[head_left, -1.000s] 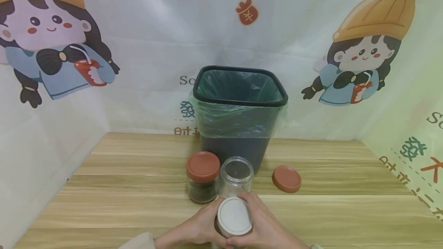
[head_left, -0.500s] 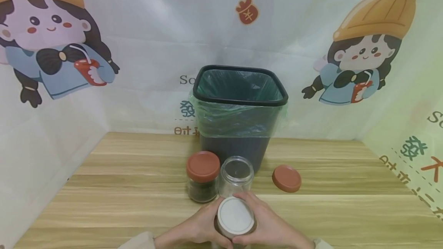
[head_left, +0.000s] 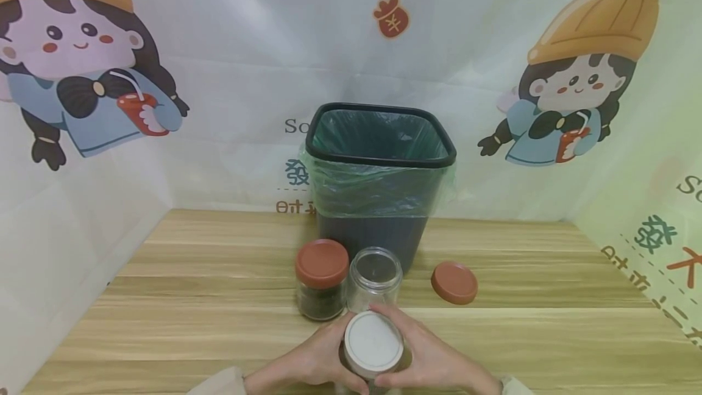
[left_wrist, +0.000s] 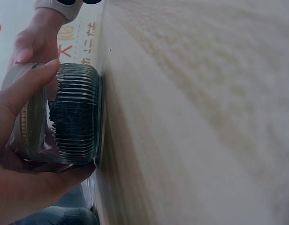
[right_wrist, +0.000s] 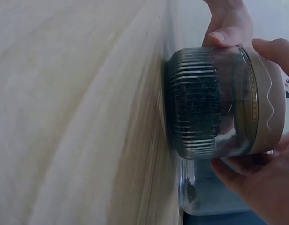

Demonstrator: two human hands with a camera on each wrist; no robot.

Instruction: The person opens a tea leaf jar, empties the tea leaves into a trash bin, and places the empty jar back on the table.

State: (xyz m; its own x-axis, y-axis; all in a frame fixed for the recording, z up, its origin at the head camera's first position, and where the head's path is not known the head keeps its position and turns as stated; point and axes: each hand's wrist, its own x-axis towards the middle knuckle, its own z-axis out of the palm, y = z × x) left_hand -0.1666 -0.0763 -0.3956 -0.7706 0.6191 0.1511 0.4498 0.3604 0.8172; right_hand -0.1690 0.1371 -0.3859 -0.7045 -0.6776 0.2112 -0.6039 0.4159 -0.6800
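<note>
A squat jar with a ribbed glass lower half (right_wrist: 193,103) and dark contents stands upright on the wood-grain table between both hands. On top sits its white lid (head_left: 374,341). My left hand (head_left: 323,355) grips the jar from the left, its thumb reaching across the upper glass in the left wrist view. From the right, my right hand (head_left: 430,355) curls thumb and fingers around the lid's side. Just beyond stands an uncovered clear glass jar (head_left: 373,298). Beside it, to the left, is a jar with a red-brown lid (head_left: 322,261) and dark contents.
A loose red-brown lid (head_left: 455,283) lies on the table (head_left: 548,346) to the right. Behind the jars stands a dark waste bin (head_left: 370,239) lined with a green bag. Printed cloth (head_left: 236,78) hangs around the back and sides.
My right hand has shifted slightly right, its fingers moving around the lid, so more of the lid's white top shows. My left hand and the other things stay put.
</note>
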